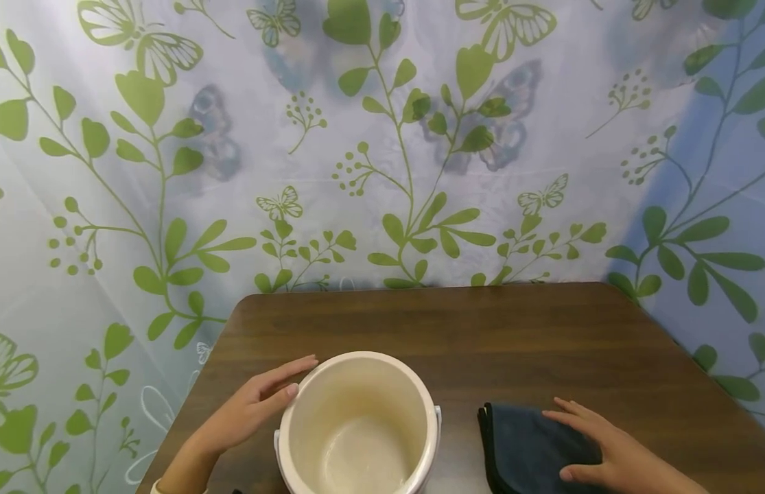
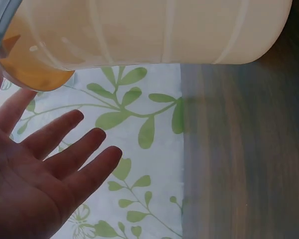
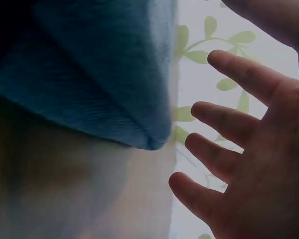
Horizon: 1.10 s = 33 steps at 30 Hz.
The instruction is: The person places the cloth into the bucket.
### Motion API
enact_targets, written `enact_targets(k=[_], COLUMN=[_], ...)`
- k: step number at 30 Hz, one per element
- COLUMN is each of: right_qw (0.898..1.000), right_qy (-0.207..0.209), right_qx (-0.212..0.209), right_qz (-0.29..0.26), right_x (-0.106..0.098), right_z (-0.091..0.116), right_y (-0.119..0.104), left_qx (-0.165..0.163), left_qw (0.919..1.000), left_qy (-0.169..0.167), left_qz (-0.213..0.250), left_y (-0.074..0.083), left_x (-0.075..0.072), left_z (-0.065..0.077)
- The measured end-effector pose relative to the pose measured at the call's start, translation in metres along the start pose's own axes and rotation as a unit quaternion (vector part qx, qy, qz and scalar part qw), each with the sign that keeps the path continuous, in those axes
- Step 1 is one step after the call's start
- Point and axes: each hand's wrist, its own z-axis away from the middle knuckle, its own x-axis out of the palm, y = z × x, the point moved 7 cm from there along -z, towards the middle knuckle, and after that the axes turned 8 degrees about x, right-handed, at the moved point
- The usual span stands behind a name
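A cream-coloured bucket (image 1: 360, 394) stands upright at the near side of the table, its round mouth facing up and its inside bare. My left hand (image 1: 249, 408) is at the bucket's left rim, thumb and fingertips right by the edge and fingers spread. In the left wrist view the ribbed wall of the bucket (image 2: 139, 35) runs along the top, past the extended fingers. To the right lies a folded dark blue cloth (image 1: 527, 442). Over its right part hovers my right hand (image 1: 610, 449), fingers spread and gripping nothing; the right wrist view shows the cloth's (image 3: 104, 74) folded corner beside them.
The brown wood-grain table (image 1: 431, 322) carries both things near its front. Behind it and along the sides hangs a white curtain (image 1: 419, 171) with green leaves and butterflies. A pale handle (image 2: 2, 25) is attached at the bucket's rim.
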Motion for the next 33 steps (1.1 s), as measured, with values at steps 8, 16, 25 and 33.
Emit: enact_targets(k=[8,16,25,33], right_qw=[0.998,0.996,0.994,0.996], right_qy=[-0.013,0.028,0.047,0.042], right_qx=[-0.003,-0.075,-0.090,-0.071], right_qz=[-0.055,-0.050,-0.047,0.032], right_x=[0.014,0.024,0.029,0.024], right_z=[0.004,0.010,0.016,0.013], right_y=[0.008,0.022,0.032,0.025], left_qx=[0.013,0.004,0.008,0.027], left_qw=[0.9975,0.9924,0.9919,0.9913], left_qy=[-0.014,-0.009,0.041,0.055], left_qz=[0.069,0.123,0.120,0.117], left_y=[0.000,-0.005,-0.012,-0.010], left_x=[0.007,0.013,0.019,0.022], left_z=[0.006,0.006,0.008,0.009])
